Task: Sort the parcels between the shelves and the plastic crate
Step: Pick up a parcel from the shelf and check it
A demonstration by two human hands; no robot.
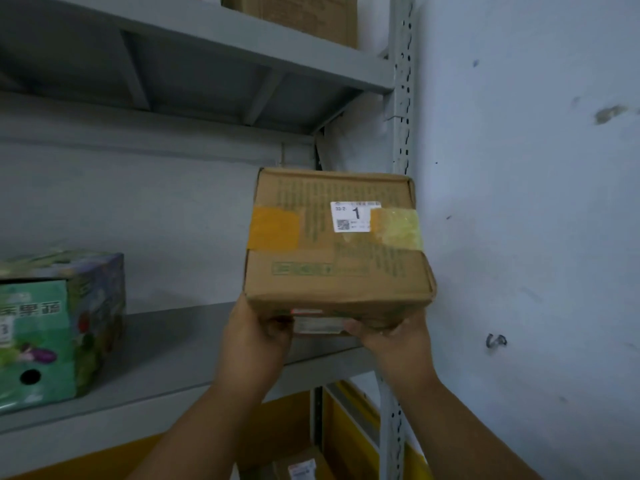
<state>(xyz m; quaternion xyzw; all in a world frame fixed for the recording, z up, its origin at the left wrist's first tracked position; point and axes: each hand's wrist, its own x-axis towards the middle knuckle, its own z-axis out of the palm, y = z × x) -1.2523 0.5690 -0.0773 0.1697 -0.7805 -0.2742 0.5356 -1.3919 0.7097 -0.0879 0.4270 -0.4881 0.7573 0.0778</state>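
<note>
at centre frame both hands hold a brown box [337, 244] up in front of the grey shelf [180, 344]. the left hand [254, 337] grips its lower left corner, fingers curled under the near edge. the right hand [391, 336] grips the lower right edge the same way, thumb along the front. the box tilts toward the camera, top face showing a white label [351, 216] with a large "1" and yellow tape [396, 226] across both sides. whether its far edge touches the shelf, i cannot tell. at the left of the frame a green printed box [52, 327] sits on that shelf. at upper centre another carton [301, 13] stands on the shelf above. at bottom centre a small labelled parcel [301, 467] lies below, beside yellow panels.
</note>
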